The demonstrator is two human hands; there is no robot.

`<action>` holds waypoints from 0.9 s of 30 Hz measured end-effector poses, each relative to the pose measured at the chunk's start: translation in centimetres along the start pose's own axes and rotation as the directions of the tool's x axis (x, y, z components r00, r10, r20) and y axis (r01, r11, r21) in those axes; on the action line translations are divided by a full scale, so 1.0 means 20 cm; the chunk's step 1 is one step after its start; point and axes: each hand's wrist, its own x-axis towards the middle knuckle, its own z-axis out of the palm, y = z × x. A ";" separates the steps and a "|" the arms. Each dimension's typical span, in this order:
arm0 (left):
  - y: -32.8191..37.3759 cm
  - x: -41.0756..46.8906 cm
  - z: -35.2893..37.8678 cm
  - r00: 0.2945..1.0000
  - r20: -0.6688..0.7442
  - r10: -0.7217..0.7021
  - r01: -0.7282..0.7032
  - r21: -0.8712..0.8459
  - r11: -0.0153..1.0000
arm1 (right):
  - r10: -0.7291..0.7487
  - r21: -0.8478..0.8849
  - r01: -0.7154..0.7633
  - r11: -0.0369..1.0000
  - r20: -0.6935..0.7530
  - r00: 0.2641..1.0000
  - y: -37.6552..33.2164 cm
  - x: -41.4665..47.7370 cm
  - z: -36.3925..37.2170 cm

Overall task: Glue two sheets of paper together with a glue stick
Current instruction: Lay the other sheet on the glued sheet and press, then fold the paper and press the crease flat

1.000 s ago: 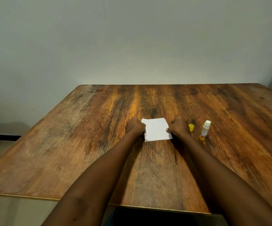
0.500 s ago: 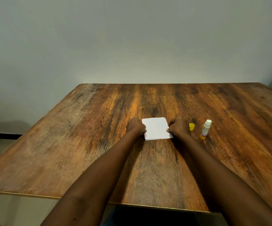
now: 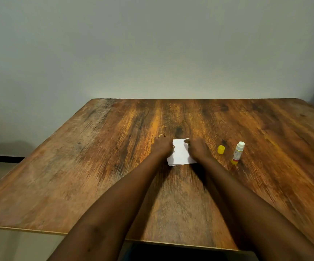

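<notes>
- Both bare forearms reached forward from the near edge of the desk (image 3: 96,166) and met at the white paper (image 3: 179,156).
- The left hand (image 3: 161,147) sat at the paper's left edge with its fingers curled and its thumb on the sheet; blur hid whether it pinched.
- The right hand (image 3: 197,150) lay flat over the paper's right part, one finger stretched to the far edge.
- The uncapped glue stick (image 3: 238,153) and yellow cap (image 3: 221,149) lay to the right on the worn wood.
- A plain grey wall (image 3: 152,44) stood behind.

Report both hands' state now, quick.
Left hand: thumb on the paper edge; grip cannot be told.
Right hand: open, pressing flat on the paper.
</notes>
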 end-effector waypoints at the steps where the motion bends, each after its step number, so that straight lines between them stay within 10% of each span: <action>1: 0.01 0.00 0.01 1.000 0.012 -0.009 0.009 0.029 1.000 | -0.018 -0.038 0.019 0.999 0.019 1.000 0.00 0.00 0.02; 13: -0.02 0.02 0.06 0.974 0.183 -0.133 0.111 0.125 0.986 | -0.050 -0.322 0.107 0.941 0.179 0.983 0.01 0.04 0.08; 27: -0.16 -0.01 0.04 0.954 0.284 -0.091 0.059 0.117 0.991 | 0.099 -0.152 -0.084 0.985 0.095 0.991 0.02 0.07 0.05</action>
